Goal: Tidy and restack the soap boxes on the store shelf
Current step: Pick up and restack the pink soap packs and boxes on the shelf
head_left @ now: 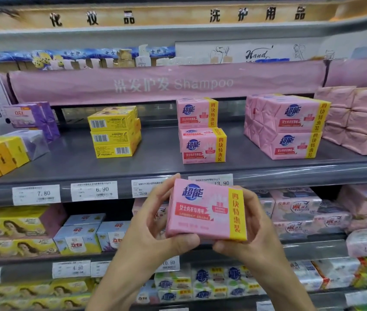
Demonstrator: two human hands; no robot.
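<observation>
Pink soap pack (202, 212) was gripped at both side edges by left hand (155, 223) and right hand (259, 227), below bare shelf (160, 153) room.

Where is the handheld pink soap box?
Head view, lower centre: the pink soap box is gripped between the left hand and right hand, below the two-high pink stack.

One pink soap pack (205, 212) was at lower centre, two stacked pink packs (200, 147) mid-frame, two pink bundles (290, 117) right, three yellow boxes (114, 136) centre-left.
</observation>
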